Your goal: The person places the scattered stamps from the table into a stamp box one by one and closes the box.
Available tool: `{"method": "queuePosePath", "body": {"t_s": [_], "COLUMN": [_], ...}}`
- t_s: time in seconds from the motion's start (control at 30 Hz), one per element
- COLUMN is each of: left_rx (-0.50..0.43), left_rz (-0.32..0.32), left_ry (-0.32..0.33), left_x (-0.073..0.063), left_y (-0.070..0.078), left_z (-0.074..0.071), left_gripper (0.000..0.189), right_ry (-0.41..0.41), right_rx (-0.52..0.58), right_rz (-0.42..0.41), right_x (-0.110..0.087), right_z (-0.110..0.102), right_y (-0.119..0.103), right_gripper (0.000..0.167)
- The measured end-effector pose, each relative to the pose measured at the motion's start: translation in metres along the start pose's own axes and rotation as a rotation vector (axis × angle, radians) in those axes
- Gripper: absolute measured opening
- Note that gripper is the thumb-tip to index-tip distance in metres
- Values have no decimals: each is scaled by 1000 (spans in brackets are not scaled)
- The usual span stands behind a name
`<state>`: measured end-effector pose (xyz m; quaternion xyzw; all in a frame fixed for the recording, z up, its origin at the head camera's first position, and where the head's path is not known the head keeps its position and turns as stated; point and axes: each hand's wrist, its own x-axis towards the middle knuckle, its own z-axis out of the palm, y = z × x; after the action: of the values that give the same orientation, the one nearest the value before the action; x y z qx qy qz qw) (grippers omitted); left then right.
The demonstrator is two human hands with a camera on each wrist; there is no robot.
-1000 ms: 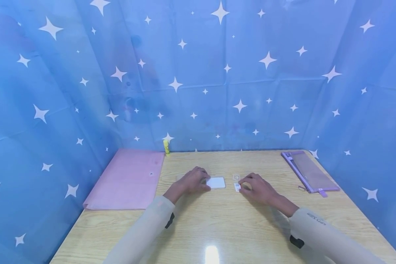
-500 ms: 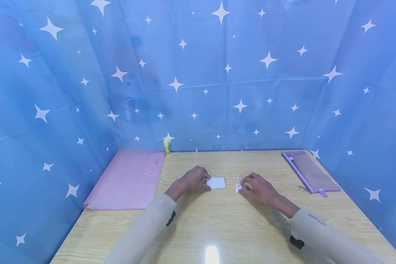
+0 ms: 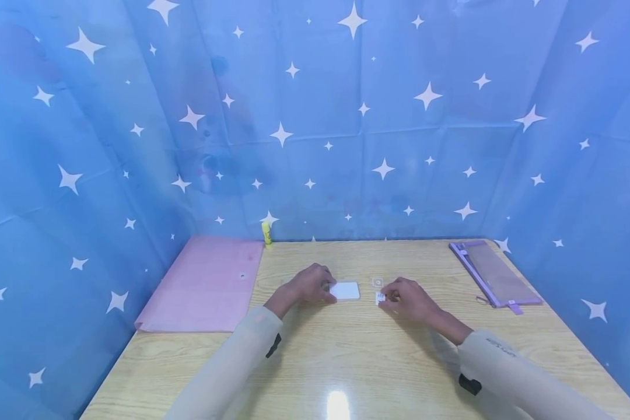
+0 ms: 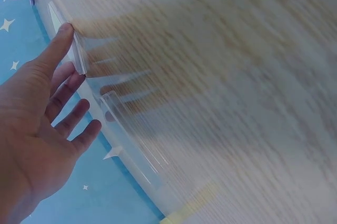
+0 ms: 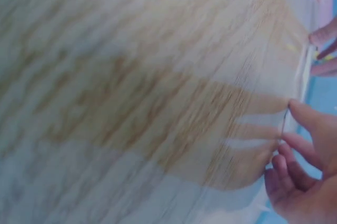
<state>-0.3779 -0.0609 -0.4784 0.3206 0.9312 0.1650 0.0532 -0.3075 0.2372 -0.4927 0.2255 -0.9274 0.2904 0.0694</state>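
Observation:
My left hand [image 3: 310,284] holds a flat, clear-edged rectangular case with a white face [image 3: 345,290] by its left end, thumb on the near edge and fingers on the far one. Seen from the left wrist, the case [image 4: 79,58] lies low on the table between thumb and index finger, the other fingers loose. To its right, my right hand [image 3: 409,300] pinches a small white printed square [image 3: 380,298] between thumb and fingers, partly covering it. Just behind that lies a small clear square with a round mark [image 3: 377,282]. In the left wrist view a clear plastic cover [image 4: 134,134] lies beside my left hand.
A pink folder [image 3: 205,286] covers the table's left side, with a yellow glue stick [image 3: 266,233] upright at its back corner. On the right lies a purple zip pouch [image 3: 496,271]. The wooden table [image 3: 315,350] meets a blue star-patterned curtain [image 3: 325,157] behind.
Both hands keep their places and their holds. My right fingertips and the small printed square shift only very slightly; the case stays where it was.

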Motion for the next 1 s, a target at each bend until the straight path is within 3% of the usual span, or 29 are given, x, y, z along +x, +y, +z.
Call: {"method": "queuePosePath", "body": {"t_s": [0.4, 0.6, 1.0], "left_rx": [-4, 1, 2], "left_rz": [-37, -35, -66], "left_ry": [-11, -16, -16], "left_x": [0, 0, 0], "left_y": [2, 2, 5], "left_z": [1, 1, -2], "left_gripper": [49, 48, 49], "right_ry": [-24, -49, -63], "right_rx": [59, 67, 68], "right_rz": [41, -16, -110], "right_x": [4, 7, 11], "right_z": [4, 2, -1], "right_y": [4, 6, 8], "right_gripper": [22, 28, 22]}}
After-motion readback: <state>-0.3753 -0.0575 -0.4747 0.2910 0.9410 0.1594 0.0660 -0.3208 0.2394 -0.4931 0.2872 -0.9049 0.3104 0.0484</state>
